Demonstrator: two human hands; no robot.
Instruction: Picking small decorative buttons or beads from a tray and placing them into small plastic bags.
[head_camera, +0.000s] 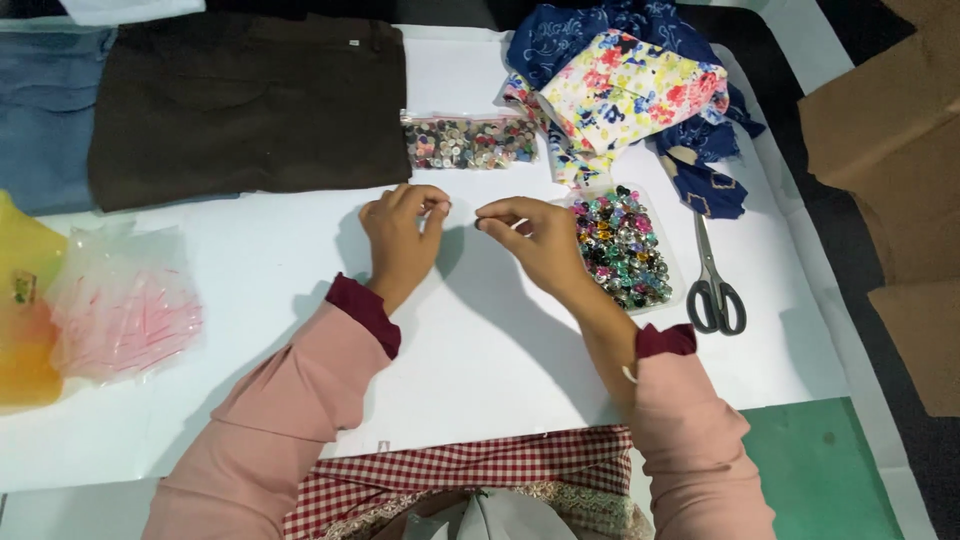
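Note:
My left hand (402, 232) hovers over the white table sheet (480, 350) with thumb and forefinger pinched together on something too small to make out. My right hand (535, 238) faces it a few centimetres away, its fingertips pinched the same way. Just right of that hand lies a clear bag of colourful shiny buttons (622, 247). A second clear bag with pale mixed buttons (470, 142) lies beyond both hands. Red-and-white checked cloth (470, 470) rests at the near edge between my pink sleeves.
Grey-handled scissors (713, 270) lie right of the shiny buttons. Floral and blue patterned fabrics (630, 90) are piled at the back right. Dark brown trousers (250, 100) and blue denim (45, 110) lie at the back left. Small clear bags (120, 300) and a yellow bag (20, 300) sit left.

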